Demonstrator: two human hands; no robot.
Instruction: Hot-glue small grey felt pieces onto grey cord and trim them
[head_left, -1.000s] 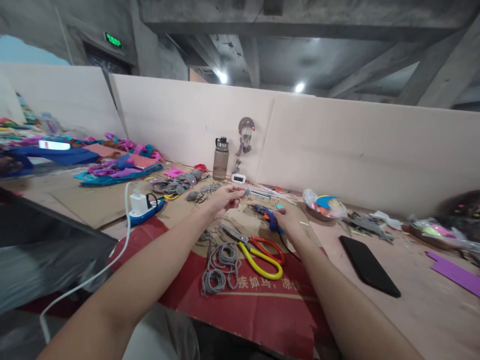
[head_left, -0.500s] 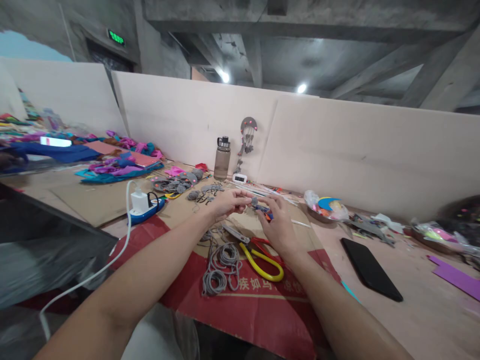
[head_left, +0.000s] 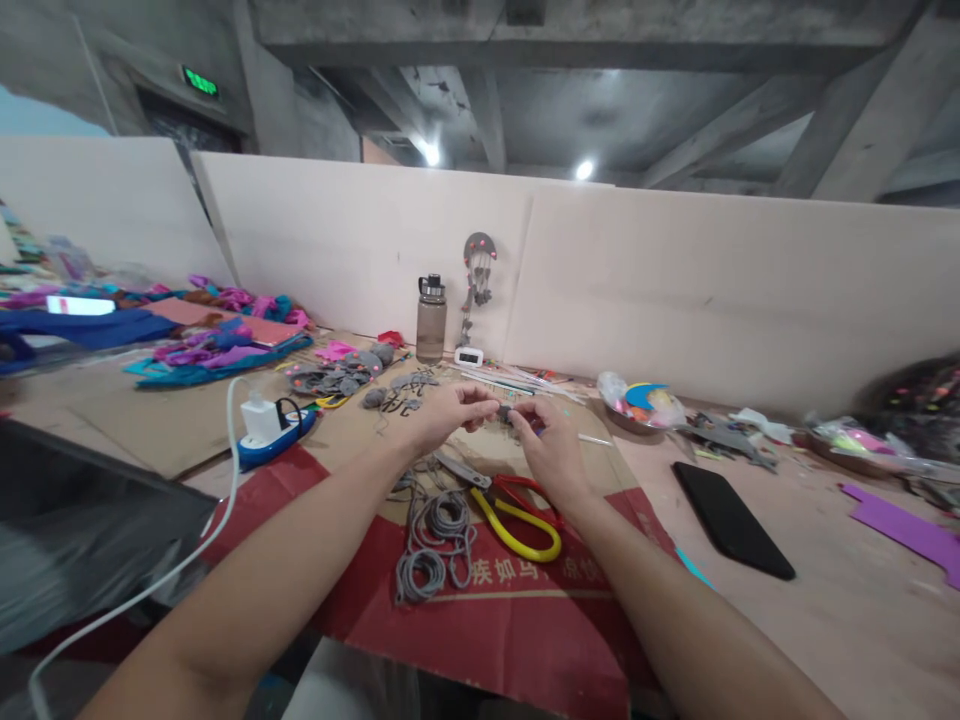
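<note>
The left hand (head_left: 452,417) and the right hand (head_left: 551,445) are close together, thumbs and fingertips pinched from either side on a small grey piece (head_left: 505,411). The piece sits between the two sets of fingertips, above the bare upper part of a cardboard sheet (head_left: 525,635) that covers the worktop's near edge. Nearer that edge, scissors with one yellow and one red handle (head_left: 525,545) lie below the right hand, and coils of grey cord (head_left: 439,540) lie just left of them.

On the sheet's red band, along its near edge, pale printed characters (head_left: 504,572) read 疾如马; those following are blurred and run toward the right forearm. Large black characters (head_left: 397,402) show near the sheet's far left corner, partly covered by grey scraps. At the worktop's far edge, the digits on a white digital clock (head_left: 469,357) are too small to read.
</note>
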